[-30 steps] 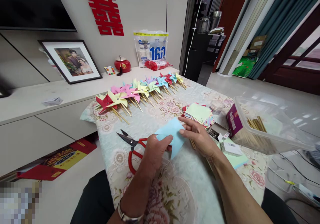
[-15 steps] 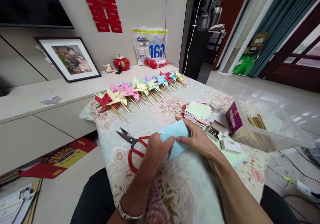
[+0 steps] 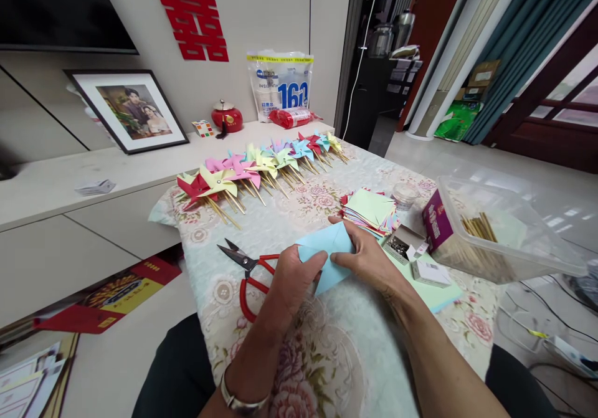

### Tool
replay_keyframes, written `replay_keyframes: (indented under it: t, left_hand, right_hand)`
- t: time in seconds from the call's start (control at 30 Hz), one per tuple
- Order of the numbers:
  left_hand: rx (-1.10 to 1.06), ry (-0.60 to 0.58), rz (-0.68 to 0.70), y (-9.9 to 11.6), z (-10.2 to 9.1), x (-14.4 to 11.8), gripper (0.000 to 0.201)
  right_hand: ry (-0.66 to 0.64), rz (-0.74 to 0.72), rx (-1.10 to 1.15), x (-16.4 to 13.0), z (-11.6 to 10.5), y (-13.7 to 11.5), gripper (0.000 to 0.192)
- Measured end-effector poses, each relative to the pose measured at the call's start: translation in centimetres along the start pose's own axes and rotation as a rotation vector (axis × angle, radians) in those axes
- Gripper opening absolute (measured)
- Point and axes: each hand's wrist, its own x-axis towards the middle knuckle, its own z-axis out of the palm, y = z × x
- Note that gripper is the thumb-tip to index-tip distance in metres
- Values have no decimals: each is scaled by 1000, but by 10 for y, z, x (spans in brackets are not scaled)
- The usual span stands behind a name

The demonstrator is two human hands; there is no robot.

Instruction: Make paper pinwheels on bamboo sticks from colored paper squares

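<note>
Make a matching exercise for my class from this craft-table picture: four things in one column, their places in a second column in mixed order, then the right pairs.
Things
1. light blue folded paper sheet
2. red-handled metal scissors
3. row of coloured paper pinwheels on wooden sticks
4. clear plastic tub of wooden sticks

Places
A. along the far edge of the floral tablecloth
B. at the right side of the table
C. between the left hand and right hand
D. flat on the cloth, just left of the left hand

Pairs: 1-C, 2-D, 3-A, 4-B
</note>
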Motion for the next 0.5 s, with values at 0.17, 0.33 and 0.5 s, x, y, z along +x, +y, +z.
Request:
replay_keyframes:
  t: [0.17,0.33,0.5]
  left_hand:
    - [-348,-100,-13,-2,3,-1,37]
    - [-423,-134,-26,-4,5,2,47]
    - [-439,-67,-16,-4,6,3,39]
  right_hand:
    - [53,10,168,3,2,2,76]
    - [107,-3,299,4,8,-2,75]
    - [120,-12,301,2,17,-6,78]
